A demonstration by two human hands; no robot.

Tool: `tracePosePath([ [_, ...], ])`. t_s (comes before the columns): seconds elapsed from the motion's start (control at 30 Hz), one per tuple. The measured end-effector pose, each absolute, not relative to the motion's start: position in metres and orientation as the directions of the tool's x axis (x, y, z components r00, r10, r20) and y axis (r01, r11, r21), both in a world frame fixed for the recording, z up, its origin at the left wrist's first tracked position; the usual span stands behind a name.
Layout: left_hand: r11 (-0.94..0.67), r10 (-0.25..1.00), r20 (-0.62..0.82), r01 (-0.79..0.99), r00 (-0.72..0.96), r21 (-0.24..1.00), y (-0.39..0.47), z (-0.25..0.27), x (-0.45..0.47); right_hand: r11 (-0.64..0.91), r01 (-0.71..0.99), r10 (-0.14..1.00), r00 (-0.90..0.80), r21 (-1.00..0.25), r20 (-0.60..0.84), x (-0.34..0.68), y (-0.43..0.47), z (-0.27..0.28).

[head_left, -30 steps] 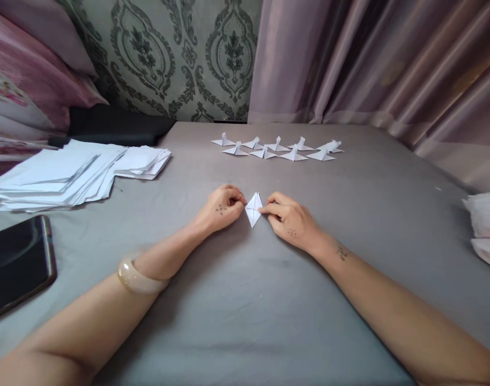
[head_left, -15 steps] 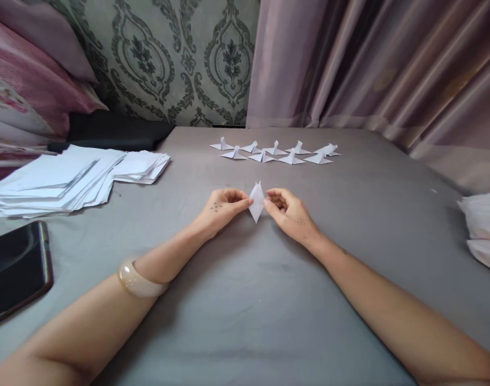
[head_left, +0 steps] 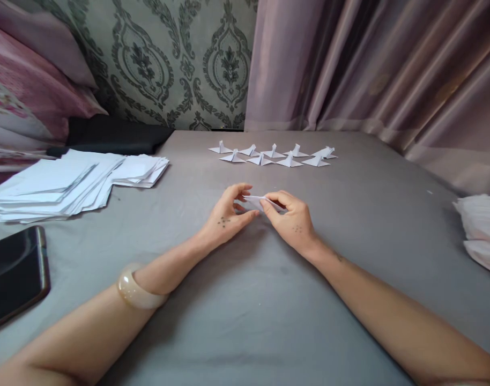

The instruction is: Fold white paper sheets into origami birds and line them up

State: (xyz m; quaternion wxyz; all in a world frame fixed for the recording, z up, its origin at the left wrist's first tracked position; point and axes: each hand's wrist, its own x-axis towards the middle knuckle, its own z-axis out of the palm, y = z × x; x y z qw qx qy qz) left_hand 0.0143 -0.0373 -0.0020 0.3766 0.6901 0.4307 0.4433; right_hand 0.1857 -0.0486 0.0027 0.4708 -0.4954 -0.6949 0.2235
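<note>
A small folded piece of white paper (head_left: 253, 201) lies sideways between my hands, just above the grey cloth. My right hand (head_left: 289, 214) pinches it between thumb and fingers, which hide its right part. On the other side my left hand (head_left: 229, 212) has its thumb and fingers apart, close around the paper's left end; whether a fingertip touches it I cannot tell. Beyond the hands, several folded white paper birds (head_left: 261, 159) stand in two rows.
Stacks of white paper sheets (head_left: 47, 185) lie at the left, with a dark phone (head_left: 17, 273) nearer me. A black cloth (head_left: 120, 135) is behind the stacks. At the right edge sits a pale wrapped bundle (head_left: 480, 225). Curtains and a patterned wall border the grey surface (head_left: 245, 321).
The folded paper has turned from upright to sideways and is now in my right hand's pinch. My left fingers have let go and spread apart.
</note>
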Motion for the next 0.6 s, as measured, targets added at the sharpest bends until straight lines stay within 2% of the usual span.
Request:
tracePosePath([
  [0.1,-0.585,0.808,0.516,0.488,0.284,0.648,-0.039,0.002,0.011,0.561,0.716,0.765,-0.256,-0.415,0.592,0.188,-0.054,0.004],
  [0.17,-0.662,0.737,0.581,0.545,0.346,0.514,-0.039,0.003,0.010,0.605,0.765,0.690,-0.364,-0.221,0.626,0.188,-0.057,0.004],
  [0.2,-0.685,0.713,0.599,0.546,0.365,0.482,-0.039,0.003,0.010,0.622,0.765,0.656,-0.394,-0.166,0.644,0.187,-0.058,0.004],
  [0.27,-0.700,0.698,0.621,0.522,0.357,0.487,-0.038,0.003,0.009,0.648,0.748,0.611,-0.397,-0.144,0.685,0.187,-0.057,0.004],
  [0.43,-0.674,0.733,0.618,0.429,0.284,0.602,-0.035,0.000,0.007,0.667,0.700,0.612,-0.323,-0.253,0.722,0.192,-0.048,0.000],
  [0.5,-0.681,0.727,0.614,0.431,0.307,0.592,-0.034,-0.001,0.006,0.669,0.713,0.602,-0.351,-0.212,0.717,0.195,-0.046,-0.001],
  [0.6,-0.702,0.709,0.587,0.474,0.391,0.532,-0.033,-0.005,0.005,0.655,0.751,0.600,-0.453,-0.080,0.659,0.197,-0.048,-0.003],
])
